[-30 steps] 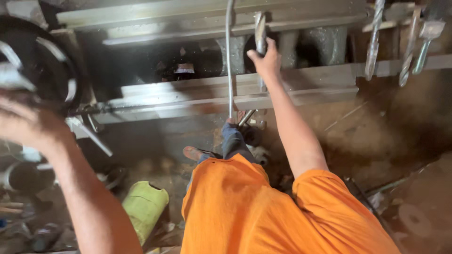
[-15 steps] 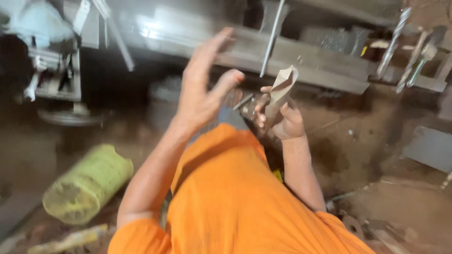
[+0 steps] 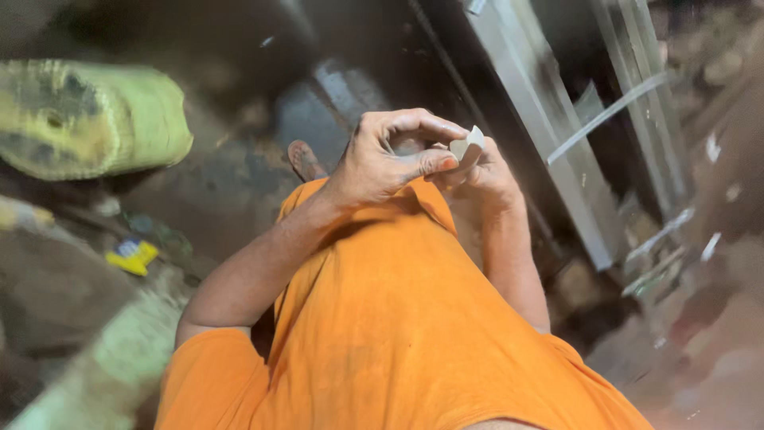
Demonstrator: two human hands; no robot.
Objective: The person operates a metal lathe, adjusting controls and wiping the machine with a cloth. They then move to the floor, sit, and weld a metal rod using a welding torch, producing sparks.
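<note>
Both hands meet in front of the orange shirt (image 3: 382,318). The right hand (image 3: 485,171) pinches a small pale block (image 3: 467,146), and the left hand (image 3: 386,159) closes beside it, thumb touching. It's only being held up; nothing looks worked on it.

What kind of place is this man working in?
Probably a rough workshop or metal yard. Long grey metal beams and thin bent strips lie on a dirty, stained floor, and a grubby yellow-green roll sits nearby.

Left hand (image 3: 382,159) joined right (lowered).
</note>
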